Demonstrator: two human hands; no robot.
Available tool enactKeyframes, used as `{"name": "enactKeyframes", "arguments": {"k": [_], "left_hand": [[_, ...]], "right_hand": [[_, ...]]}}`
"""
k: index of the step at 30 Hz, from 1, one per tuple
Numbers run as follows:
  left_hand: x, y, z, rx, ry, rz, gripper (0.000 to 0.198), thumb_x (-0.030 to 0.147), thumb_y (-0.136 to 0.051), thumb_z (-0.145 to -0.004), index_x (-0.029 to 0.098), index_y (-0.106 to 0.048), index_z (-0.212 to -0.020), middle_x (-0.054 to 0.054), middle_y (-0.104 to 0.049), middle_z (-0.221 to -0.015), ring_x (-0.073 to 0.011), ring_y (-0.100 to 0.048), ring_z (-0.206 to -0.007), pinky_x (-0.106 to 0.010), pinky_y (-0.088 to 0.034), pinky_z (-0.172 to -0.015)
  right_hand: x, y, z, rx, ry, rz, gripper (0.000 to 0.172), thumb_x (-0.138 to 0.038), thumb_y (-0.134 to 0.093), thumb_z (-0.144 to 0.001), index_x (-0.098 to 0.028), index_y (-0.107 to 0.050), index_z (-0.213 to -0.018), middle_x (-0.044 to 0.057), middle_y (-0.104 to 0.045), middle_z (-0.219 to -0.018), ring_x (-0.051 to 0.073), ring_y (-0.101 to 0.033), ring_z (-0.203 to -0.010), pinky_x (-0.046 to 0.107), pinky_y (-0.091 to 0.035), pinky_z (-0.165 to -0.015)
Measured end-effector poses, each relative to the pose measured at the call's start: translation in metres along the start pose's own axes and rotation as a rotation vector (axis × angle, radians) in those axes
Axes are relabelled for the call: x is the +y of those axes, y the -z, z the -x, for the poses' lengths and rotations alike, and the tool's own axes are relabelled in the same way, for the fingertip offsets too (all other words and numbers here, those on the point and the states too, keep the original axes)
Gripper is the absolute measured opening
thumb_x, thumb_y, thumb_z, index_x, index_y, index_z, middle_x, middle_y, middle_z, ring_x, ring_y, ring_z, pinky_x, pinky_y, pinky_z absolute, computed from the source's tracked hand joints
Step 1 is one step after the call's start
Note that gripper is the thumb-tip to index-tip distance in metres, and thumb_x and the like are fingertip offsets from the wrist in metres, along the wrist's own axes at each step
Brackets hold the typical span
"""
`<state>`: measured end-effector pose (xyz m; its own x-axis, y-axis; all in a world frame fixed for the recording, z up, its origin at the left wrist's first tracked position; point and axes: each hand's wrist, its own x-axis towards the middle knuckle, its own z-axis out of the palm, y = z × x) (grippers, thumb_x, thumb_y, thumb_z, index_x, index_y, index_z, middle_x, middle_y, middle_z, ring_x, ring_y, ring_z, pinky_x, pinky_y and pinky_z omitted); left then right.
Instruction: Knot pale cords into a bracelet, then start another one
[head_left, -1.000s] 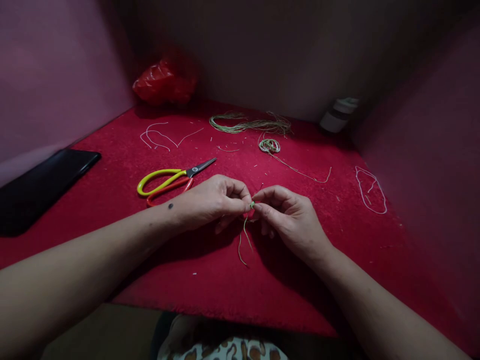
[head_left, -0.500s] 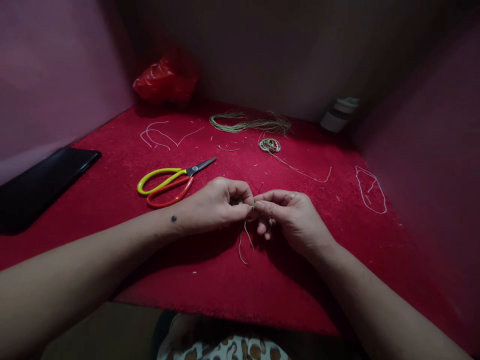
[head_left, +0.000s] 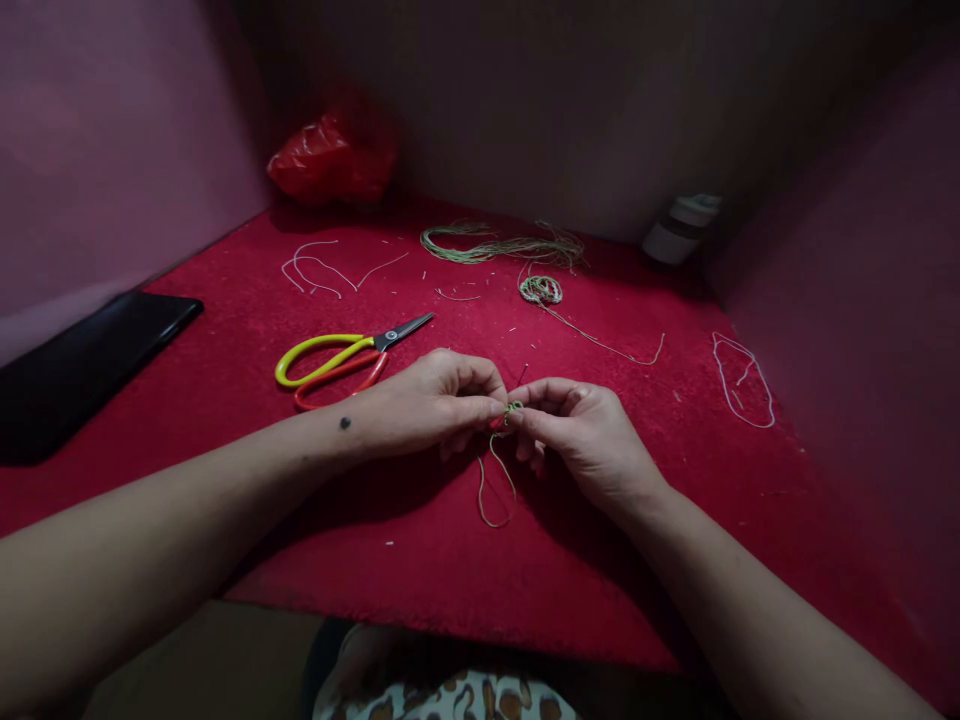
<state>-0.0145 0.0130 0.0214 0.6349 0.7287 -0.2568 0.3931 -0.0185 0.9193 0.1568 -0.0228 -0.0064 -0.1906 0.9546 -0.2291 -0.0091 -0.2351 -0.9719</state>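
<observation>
My left hand point(head_left: 454, 402) and my right hand point(head_left: 577, 425) meet above the middle of the red table, fingertips almost touching. Between them is a small knotted piece of green cord point(head_left: 513, 407), pinched by the thumb and forefinger of each hand. Its loose tails hang below in a loop, and a thin end pokes up past the fingers. Part of the knot is hidden by the fingertips. Just beyond my left forearm lie scissors point(head_left: 322, 362) with one yellow and one red handle, their blades pointing away to the right.
A bundle of green cords point(head_left: 480, 250) lies at the back, with a coiled braided piece point(head_left: 541, 290) before it. Pale threads point(head_left: 742, 380) lie on the right. Around the edges are a red plastic bag point(head_left: 330, 160), a white-capped container point(head_left: 681, 230) and a black flat object point(head_left: 97, 365).
More of the green knot shows between my fingertips. My left fingers have shifted slightly, and the hanging tails now form a rounder loop.
</observation>
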Motion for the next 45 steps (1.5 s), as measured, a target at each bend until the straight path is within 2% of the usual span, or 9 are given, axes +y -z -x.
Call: {"name": "enactKeyframes", "arguments": {"k": [11, 16, 23, 33, 39, 45], "left_hand": [[0.0, -0.007, 0.002, 0.092, -0.019, 0.014, 0.005, 0.016, -0.05, -0.081, 0.015, -0.051, -0.077, 0.005, -0.051, -0.05, -0.0059, -0.047, -0.04, -0.015, -0.035, -0.04], [0.001, -0.006, 0.002, 0.074, -0.009, 0.101, 0.003, 0.015, -0.049, -0.082, 0.016, -0.05, -0.08, 0.005, -0.051, -0.047, -0.0069, -0.047, -0.037, -0.016, -0.036, -0.039], [-0.001, -0.005, 0.001, 0.067, 0.024, 0.192, 0.003, 0.015, -0.048, -0.082, 0.017, -0.049, -0.081, 0.005, -0.051, -0.045, -0.0091, -0.049, -0.036, -0.019, -0.04, -0.039], [-0.001, -0.005, 0.001, 0.065, 0.024, 0.179, 0.003, 0.017, -0.049, -0.082, 0.017, -0.049, -0.08, 0.005, -0.051, -0.046, -0.0085, -0.05, -0.037, -0.018, -0.04, -0.039], [0.001, -0.006, 0.001, 0.071, 0.026, 0.17, 0.003, 0.017, -0.049, -0.083, 0.017, -0.05, -0.079, 0.005, -0.051, -0.045, -0.0082, -0.05, -0.036, -0.018, -0.04, -0.04], [0.0, -0.005, 0.001, 0.061, 0.021, 0.178, 0.004, 0.02, -0.051, -0.082, 0.017, -0.051, -0.081, 0.004, -0.052, -0.047, -0.0083, -0.051, -0.037, -0.018, -0.041, -0.04]], "right_hand": [[-0.001, -0.003, 0.002, 0.019, 0.05, 0.069, 0.014, -0.025, -0.065, -0.071, -0.012, -0.064, -0.076, 0.001, -0.062, -0.056, 0.007, -0.05, -0.042, 0.019, -0.04, -0.041], [-0.002, -0.003, 0.002, 0.041, 0.086, 0.049, 0.015, -0.026, -0.067, -0.071, -0.012, -0.065, -0.076, 0.0, -0.061, -0.056, 0.006, -0.048, -0.041, 0.019, -0.039, -0.04], [-0.001, -0.004, 0.004, 0.094, 0.148, 0.146, 0.019, -0.027, -0.067, -0.073, -0.012, -0.068, -0.084, -0.001, -0.059, -0.056, 0.004, -0.043, -0.04, 0.018, -0.034, -0.039], [0.008, -0.003, 0.002, 0.125, 0.208, 0.335, 0.02, -0.031, -0.062, -0.077, -0.015, -0.068, -0.087, -0.001, -0.058, -0.057, 0.006, -0.041, -0.044, 0.02, -0.033, -0.041], [0.01, -0.001, 0.002, 0.13, 0.264, 0.427, 0.016, -0.03, -0.059, -0.079, -0.016, -0.066, -0.083, 0.001, -0.061, -0.063, 0.008, -0.046, -0.05, 0.021, -0.037, -0.048], [0.004, -0.003, 0.003, 0.056, 0.205, 0.308, 0.012, -0.027, -0.061, -0.077, -0.015, -0.063, -0.078, -0.002, -0.058, -0.058, 0.005, -0.04, -0.043, 0.018, -0.032, -0.042]]}}
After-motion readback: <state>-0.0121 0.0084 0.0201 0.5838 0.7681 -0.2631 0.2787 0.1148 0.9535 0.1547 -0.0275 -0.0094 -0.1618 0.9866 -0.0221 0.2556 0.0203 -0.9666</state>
